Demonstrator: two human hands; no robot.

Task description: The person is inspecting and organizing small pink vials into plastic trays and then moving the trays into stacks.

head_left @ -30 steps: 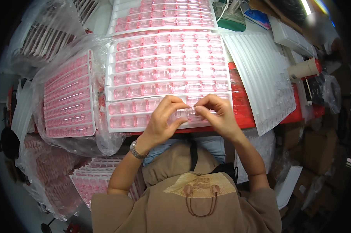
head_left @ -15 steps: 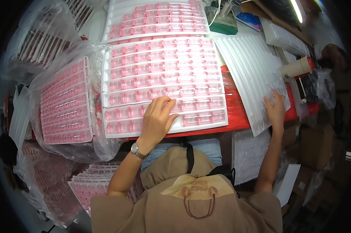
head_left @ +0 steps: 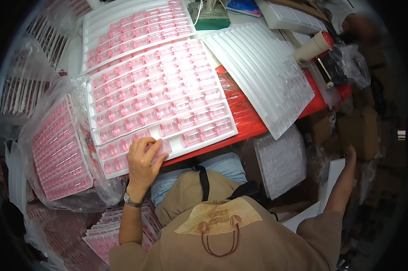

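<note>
the left hand (head_left: 143,158) sits left of centre in the frame, palm down, fingers curled and pressed flat, a wristwatch on its wrist, forearm rising from the lower edge. the right hand (head_left: 350,153) reaches far out at the right edge, arm stretched, fingers hard to make out.
</note>
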